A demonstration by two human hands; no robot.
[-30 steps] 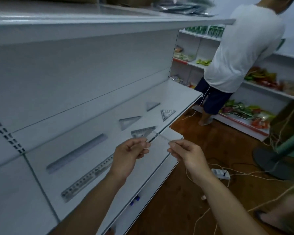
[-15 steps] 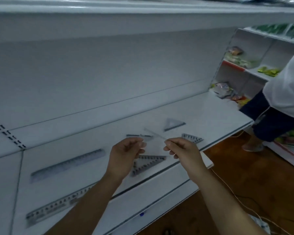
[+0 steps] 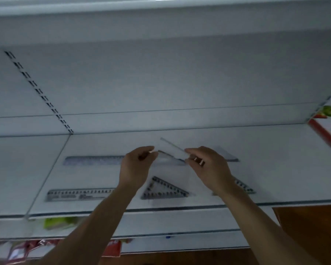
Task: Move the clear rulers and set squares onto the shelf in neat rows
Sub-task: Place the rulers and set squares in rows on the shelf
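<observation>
Grip: my left hand (image 3: 138, 167) and right hand (image 3: 208, 169) each pinch one end of the clear piece (image 3: 171, 150), likely to align it.
Where: in the air, just behind the front set square (image 3: 163, 189) lying on the shelf (image 3: 285, 169).

- The shelf (image 3: 275, 169) is plain white with a grey cast.
- The back panel (image 3: 180, 77) above the shelf is white, with a double row of black slots (image 3: 38, 90).
- Over the shelf, the held set square (image 3: 171, 150) is colourless and see-through.
- On the shelf, the front ruler (image 3: 78, 195) and front set square (image 3: 163, 189) are clear with dark scale marks.
- Below the shelf are a green packet (image 3: 59, 222), red packets (image 3: 111, 247) and a brown floor (image 3: 313, 226).
</observation>
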